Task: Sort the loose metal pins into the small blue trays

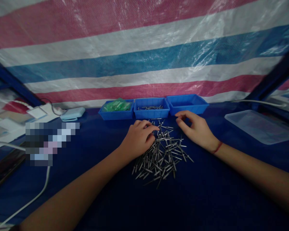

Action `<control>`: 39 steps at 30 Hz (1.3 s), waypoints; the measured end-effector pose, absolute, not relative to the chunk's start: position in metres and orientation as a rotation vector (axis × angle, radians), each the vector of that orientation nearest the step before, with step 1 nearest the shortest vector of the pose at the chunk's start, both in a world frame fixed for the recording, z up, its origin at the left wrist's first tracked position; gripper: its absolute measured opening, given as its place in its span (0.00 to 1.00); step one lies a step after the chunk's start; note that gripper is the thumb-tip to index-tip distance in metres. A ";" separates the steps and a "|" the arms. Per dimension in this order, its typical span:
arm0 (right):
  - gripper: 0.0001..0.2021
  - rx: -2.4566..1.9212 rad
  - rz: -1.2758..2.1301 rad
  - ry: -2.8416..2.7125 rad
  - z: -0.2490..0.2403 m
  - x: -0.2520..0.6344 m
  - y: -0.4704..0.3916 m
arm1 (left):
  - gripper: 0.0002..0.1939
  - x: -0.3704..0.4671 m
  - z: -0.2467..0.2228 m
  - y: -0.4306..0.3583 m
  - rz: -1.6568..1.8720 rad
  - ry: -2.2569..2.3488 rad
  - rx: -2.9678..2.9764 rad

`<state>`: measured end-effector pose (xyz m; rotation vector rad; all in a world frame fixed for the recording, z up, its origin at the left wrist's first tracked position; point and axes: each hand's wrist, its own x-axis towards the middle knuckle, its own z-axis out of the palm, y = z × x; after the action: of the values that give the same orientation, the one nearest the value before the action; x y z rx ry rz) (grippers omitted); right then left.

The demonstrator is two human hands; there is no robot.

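Note:
A loose pile of thin metal rivets (162, 154) lies on the dark blue table. My left hand (142, 138) is over the pile's upper left edge, fingers bent and apart, with the index finger reaching over the rivets; nothing shows in it. To the right of the pile, my right hand (194, 128) hovers near the front of the right blue bin (188, 104), its thumb and fingers curved with a gap between them and nothing in it. Rivets also lie in the middle blue bin (151, 113).
The left blue bin (117, 115) holds green plastic bags (118, 105). A translucent lid (262, 126) lies at the right. At the left are a light blue object (73, 113) and a white cable (44, 186). A striped sheet (144, 61) hangs behind.

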<state>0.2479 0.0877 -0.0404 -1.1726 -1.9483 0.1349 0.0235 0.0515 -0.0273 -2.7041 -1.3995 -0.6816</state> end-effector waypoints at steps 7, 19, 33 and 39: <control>0.09 -1.180 0.170 -1.953 -0.039 0.247 0.087 | 0.11 0.032 -0.030 0.056 -0.647 -1.417 -2.693; 0.12 -1.249 0.195 -1.935 -0.041 0.247 0.087 | 0.08 0.038 -0.027 0.053 -0.680 -1.661 -2.728; 0.06 -0.951 0.182 -2.134 -0.029 0.231 0.059 | 0.05 0.041 -0.025 0.048 -1.149 -1.585 -2.558; 0.07 -0.917 0.381 -2.103 -0.028 0.217 0.041 | 0.04 0.045 -0.022 0.039 -1.240 -1.404 -2.514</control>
<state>0.2173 0.0412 -0.0279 -0.9175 -2.1026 0.3815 0.0446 0.0393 -0.0220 -2.5142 -1.4044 -1.2397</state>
